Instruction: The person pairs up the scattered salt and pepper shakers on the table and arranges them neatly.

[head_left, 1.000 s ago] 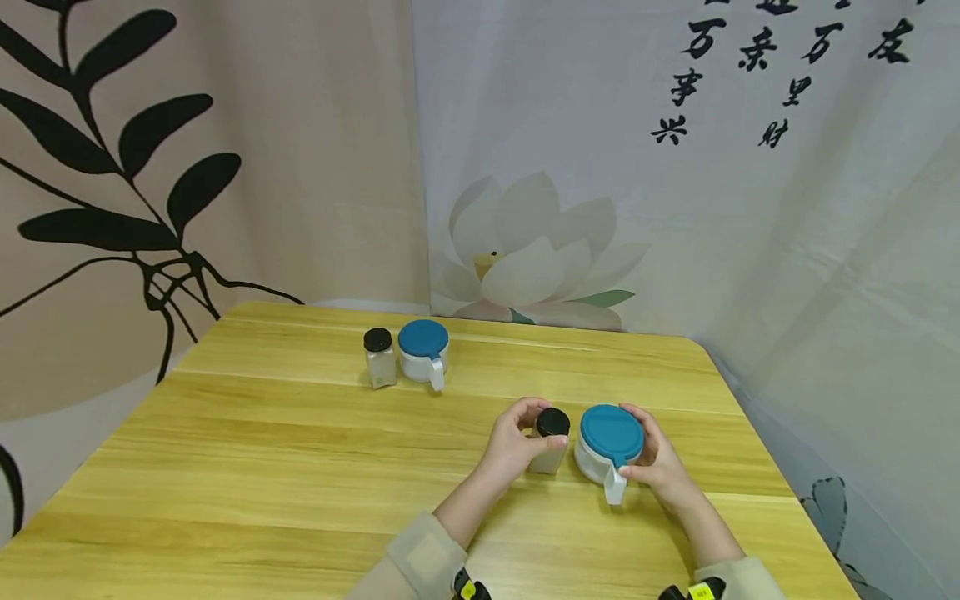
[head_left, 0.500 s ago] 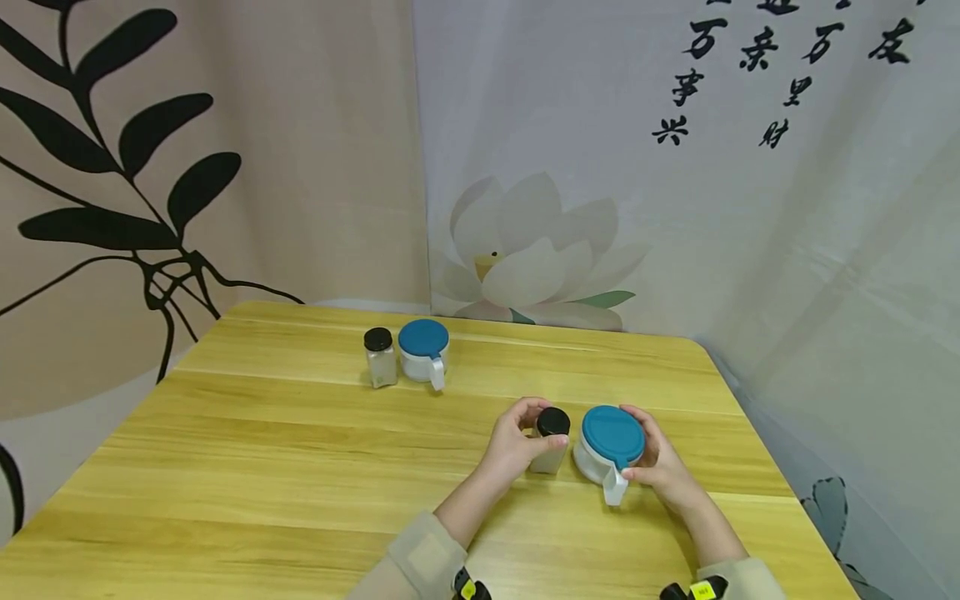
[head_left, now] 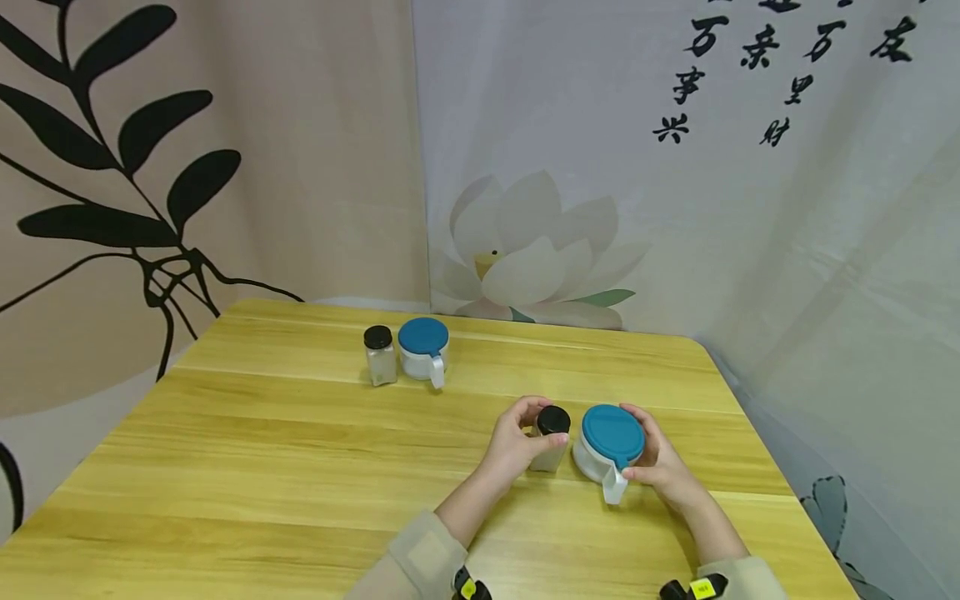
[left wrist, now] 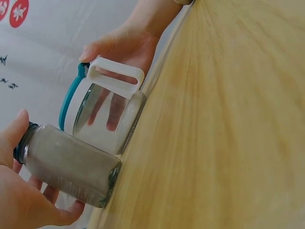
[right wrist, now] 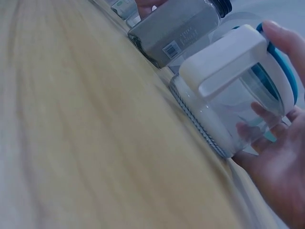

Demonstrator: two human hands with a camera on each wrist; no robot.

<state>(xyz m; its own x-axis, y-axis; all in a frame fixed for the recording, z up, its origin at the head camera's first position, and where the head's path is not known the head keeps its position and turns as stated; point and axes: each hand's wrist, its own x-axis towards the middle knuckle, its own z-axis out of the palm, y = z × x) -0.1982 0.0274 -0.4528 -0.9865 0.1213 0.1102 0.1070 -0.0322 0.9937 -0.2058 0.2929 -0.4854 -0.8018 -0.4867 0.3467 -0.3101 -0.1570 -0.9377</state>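
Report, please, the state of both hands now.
Left hand: holding the square glass jar with black lid.
Right hand: holding the round glass pot with blue lid.

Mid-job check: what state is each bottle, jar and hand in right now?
Left hand: fingers curled round the front bottle.
Right hand: fingers curled round the front jar.
Front bottle: upright, capped, held.
Front jar: upright, lidded, held.
Back bottle: upright, capped, not held.
Back jar: upright, lidded, not held.
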